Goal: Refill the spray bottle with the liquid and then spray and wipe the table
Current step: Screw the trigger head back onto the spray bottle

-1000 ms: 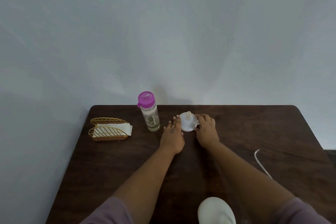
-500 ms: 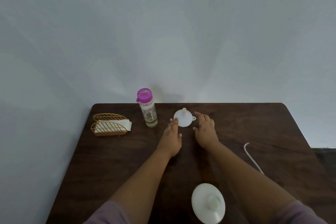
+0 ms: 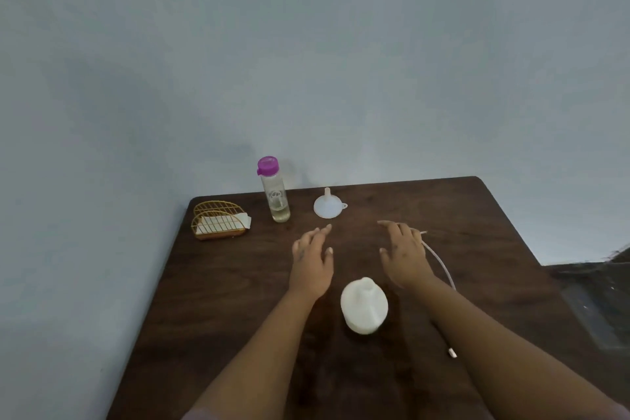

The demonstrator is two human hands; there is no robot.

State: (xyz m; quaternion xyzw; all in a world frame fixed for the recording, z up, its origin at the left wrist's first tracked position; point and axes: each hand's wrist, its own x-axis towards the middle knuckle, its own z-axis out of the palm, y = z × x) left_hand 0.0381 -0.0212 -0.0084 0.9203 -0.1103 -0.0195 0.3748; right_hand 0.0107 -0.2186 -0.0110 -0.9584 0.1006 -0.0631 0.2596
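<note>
Both hands empty, fingers spread: left hand (image 3: 312, 261), right hand (image 3: 404, 257) flank squat white plastic spray bottle (image 3: 364, 307), uncapped, mid-table. Clear purple-capped liquid bottle (image 3: 274, 193) and white inverted funnel (image 3: 328, 207) beyond. Risks — forearm knocks open bottle; pouring without funnel spills.

Rack (image 3: 220, 225) left of bottle (image 3: 275, 194), funnel (image 3: 328, 206) right, jug (image 3: 364, 307) nearer w/ tube (image 3: 439, 261) right
</note>
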